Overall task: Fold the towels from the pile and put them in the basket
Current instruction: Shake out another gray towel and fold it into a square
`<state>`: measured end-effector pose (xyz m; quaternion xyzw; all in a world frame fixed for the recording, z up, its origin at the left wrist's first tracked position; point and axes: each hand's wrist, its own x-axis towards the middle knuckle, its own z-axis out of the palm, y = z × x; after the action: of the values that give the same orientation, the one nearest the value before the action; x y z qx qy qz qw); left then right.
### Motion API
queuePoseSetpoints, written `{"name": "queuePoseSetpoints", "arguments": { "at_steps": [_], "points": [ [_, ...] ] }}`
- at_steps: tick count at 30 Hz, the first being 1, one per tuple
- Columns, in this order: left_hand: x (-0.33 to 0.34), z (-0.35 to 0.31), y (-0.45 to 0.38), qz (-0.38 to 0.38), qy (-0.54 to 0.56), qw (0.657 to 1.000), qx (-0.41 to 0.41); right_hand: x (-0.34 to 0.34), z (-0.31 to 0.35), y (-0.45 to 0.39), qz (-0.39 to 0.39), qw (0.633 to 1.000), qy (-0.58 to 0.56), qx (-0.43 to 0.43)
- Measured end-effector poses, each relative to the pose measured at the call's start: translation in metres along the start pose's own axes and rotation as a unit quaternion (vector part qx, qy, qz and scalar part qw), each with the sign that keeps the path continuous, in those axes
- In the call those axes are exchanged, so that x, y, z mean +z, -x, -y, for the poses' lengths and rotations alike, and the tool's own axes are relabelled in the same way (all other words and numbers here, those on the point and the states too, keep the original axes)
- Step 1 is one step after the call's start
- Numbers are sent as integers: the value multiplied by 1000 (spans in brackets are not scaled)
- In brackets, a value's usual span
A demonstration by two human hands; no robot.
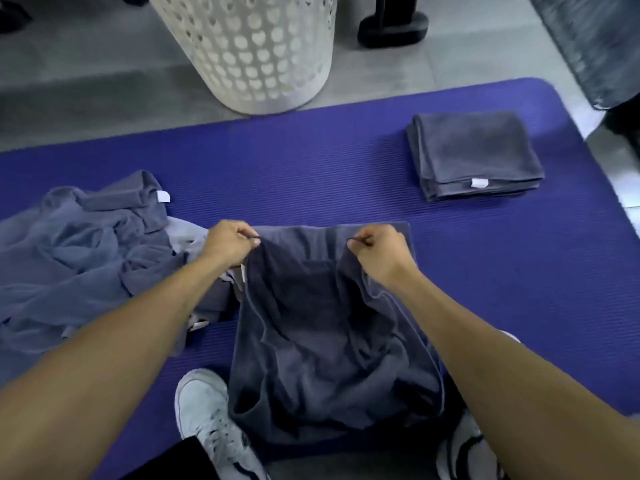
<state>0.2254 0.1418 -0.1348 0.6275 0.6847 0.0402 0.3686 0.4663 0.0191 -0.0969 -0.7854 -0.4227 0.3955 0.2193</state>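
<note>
Blue mat point(311, 174) carries the dark towel point(325, 341); left hand point(227, 242) and right hand point(379, 252) fingers pinch its corners. Uneven pulling could skew the fold; basket point(249, 46) stands beyond.

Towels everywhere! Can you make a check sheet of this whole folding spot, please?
Surface: purple mat on a grey floor.
Job's things: dark grey towel lifted by its near edge, far edge flat on the mat; unfolded towel pile to the left; folded towel stack to the far right; white perforated basket beyond the mat, inside not visible.
Clutter: nothing seen.
Grippers: left hand and right hand each have a pinching grip on a towel corner.
Cables: nothing seen.
Surroundings: white sneakers at the bottom; black stand base behind.
</note>
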Motion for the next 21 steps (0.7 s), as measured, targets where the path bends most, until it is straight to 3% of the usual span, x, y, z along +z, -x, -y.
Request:
{"name": "queuePoseSetpoints", "arguments": {
  "at_steps": [6, 14, 21],
  "points": [
    [9, 30, -62, -43, 45, 998, -28, 43, 0, -48, 18, 999, -36, -23],
    [30, 61, -83, -99, 98, 988, -64, 61, -19, -63, 36, 997, -60, -34],
    [41, 61, -79, -150, 79, 985, -23, 53, -15, -77, 70, 995, -6, -76]
  ]
}}
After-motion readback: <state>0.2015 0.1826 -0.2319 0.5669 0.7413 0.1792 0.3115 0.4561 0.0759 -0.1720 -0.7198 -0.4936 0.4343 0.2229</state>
